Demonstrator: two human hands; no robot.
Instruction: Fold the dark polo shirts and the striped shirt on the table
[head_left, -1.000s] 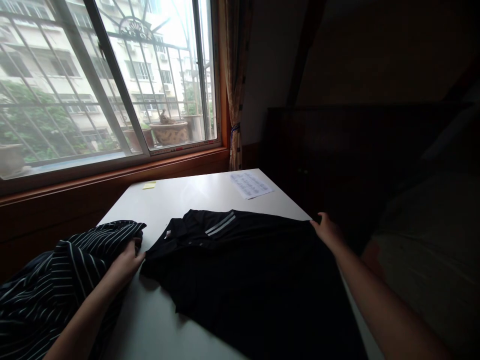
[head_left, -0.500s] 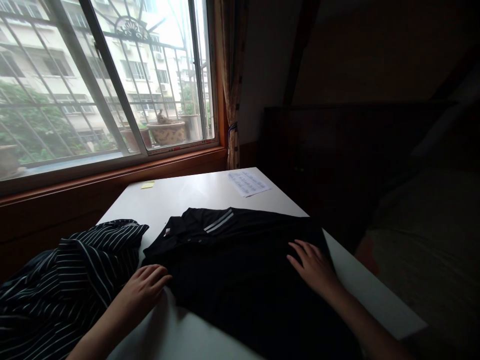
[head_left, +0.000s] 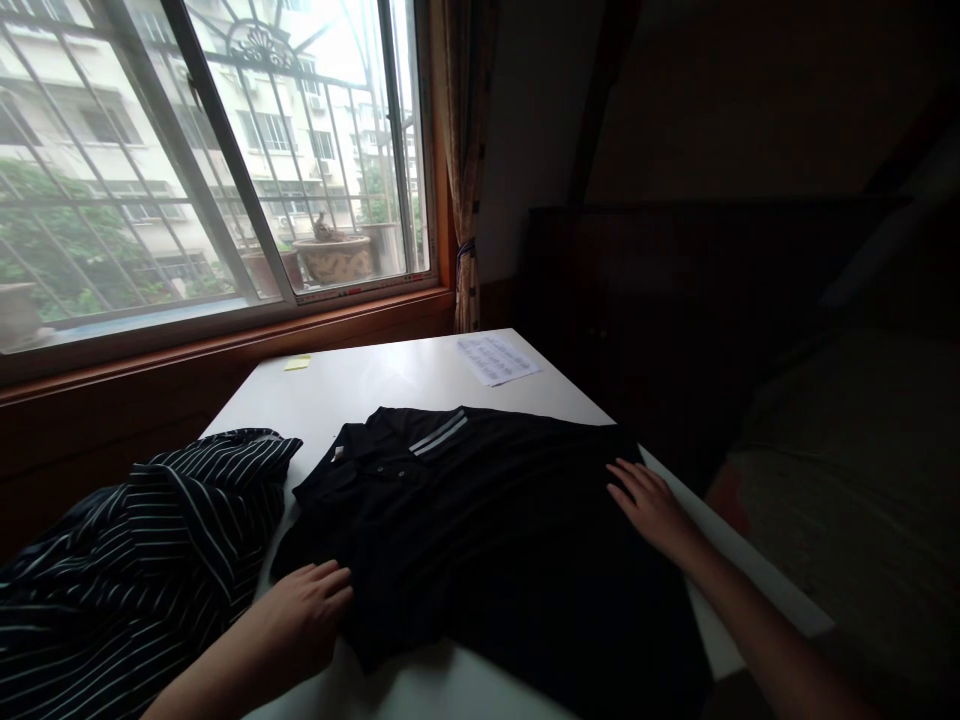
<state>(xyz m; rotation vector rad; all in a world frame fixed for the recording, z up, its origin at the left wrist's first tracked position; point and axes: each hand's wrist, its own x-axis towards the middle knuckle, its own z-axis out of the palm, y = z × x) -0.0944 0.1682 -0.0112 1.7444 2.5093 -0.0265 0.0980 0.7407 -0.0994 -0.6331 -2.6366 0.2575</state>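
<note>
A black polo shirt (head_left: 480,520) with two pale stripes on its far sleeve lies spread over the white table (head_left: 360,385), its collar towards the left. My left hand (head_left: 311,605) rests on the shirt's near sleeve, fingers side by side and lightly bent; its thumb is hidden. Flat on the lower body of the shirt, near the table's right edge, lies my right hand (head_left: 651,505) with its fingers apart. Left of the shirt is a crumpled black garment with white stripes (head_left: 172,530).
Printed sheets of paper (head_left: 499,360) lie at the table's far right corner, and a yellow sticky note (head_left: 298,363) at the far left. Behind the table are a barred window (head_left: 285,150) and a tied curtain (head_left: 466,200). The right side of the room is dark.
The near sleeve now spreads out towards the front, beneath my left hand, which has come slightly nearer. My right hand has slid right across the shirt towards the table edge.
</note>
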